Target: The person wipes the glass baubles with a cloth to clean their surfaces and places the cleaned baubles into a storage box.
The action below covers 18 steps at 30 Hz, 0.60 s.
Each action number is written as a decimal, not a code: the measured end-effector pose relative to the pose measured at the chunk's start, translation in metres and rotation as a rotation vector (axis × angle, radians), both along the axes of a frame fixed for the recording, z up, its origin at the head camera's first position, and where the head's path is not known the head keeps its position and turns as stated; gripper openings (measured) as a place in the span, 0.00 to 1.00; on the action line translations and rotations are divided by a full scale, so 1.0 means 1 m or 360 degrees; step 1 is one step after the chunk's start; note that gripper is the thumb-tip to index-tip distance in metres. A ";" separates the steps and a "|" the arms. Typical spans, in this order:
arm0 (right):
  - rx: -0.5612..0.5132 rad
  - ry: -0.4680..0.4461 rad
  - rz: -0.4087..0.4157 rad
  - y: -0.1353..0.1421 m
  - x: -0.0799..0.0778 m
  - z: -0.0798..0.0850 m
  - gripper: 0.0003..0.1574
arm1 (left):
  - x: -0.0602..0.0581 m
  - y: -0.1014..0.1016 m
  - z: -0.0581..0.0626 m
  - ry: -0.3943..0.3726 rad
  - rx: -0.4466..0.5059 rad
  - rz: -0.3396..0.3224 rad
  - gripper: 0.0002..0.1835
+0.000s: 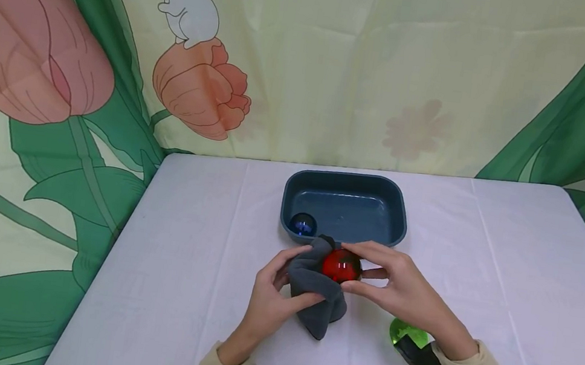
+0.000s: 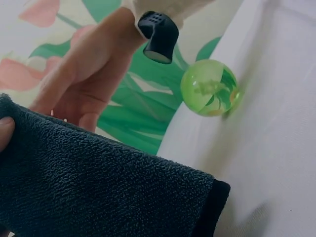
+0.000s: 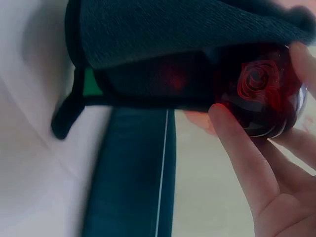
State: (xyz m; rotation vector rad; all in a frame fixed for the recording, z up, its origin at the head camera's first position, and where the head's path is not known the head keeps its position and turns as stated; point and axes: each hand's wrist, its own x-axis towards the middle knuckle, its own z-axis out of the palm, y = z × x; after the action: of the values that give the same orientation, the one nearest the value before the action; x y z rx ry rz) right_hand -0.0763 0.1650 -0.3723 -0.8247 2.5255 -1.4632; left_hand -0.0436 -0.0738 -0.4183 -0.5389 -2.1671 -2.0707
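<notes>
My right hand [image 1: 395, 280] grips a clear red ball [image 1: 342, 266] between thumb and fingertips, in front of the tray. Against the ball's left side lies a dark grey-blue cloth [image 1: 318, 298], which my left hand [image 1: 275, 302] holds with the thumb in front and the fingers behind. In the right wrist view the cloth [image 3: 163, 34] drapes over the top of the red ball [image 3: 259, 89], and a swirl pattern shows in the ball. The cloth's dark-edged end hangs down in the left wrist view.
A dark blue rectangular tray [image 1: 349, 208] stands behind the hands, with a blue ball [image 1: 303, 224] in its front left corner. A clear green ball [image 1: 408, 332] sits on the white-covered table [image 1: 178, 266], partly behind the right wrist's black camera [image 1: 418, 353].
</notes>
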 end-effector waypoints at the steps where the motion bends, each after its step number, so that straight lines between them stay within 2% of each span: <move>1: -0.0002 -0.0016 -0.0004 -0.001 0.000 0.000 0.36 | 0.000 0.000 0.000 0.0009 -0.0003 0.0001 0.35; 11: -0.0094 -0.0113 -0.0049 -0.009 0.002 -0.003 0.32 | 0.000 0.006 0.001 0.0046 0.0008 -0.0025 0.41; 18: -0.0117 -0.0280 -0.0088 -0.018 0.004 -0.007 0.32 | 0.000 0.012 0.000 0.0049 0.0037 -0.0026 0.44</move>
State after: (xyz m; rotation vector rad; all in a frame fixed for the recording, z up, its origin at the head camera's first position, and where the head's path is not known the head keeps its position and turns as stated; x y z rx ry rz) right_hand -0.0720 0.1470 -0.3790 -0.6105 2.3963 -1.5789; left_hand -0.0433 -0.0617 -0.4183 -0.5841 -2.1263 -2.0795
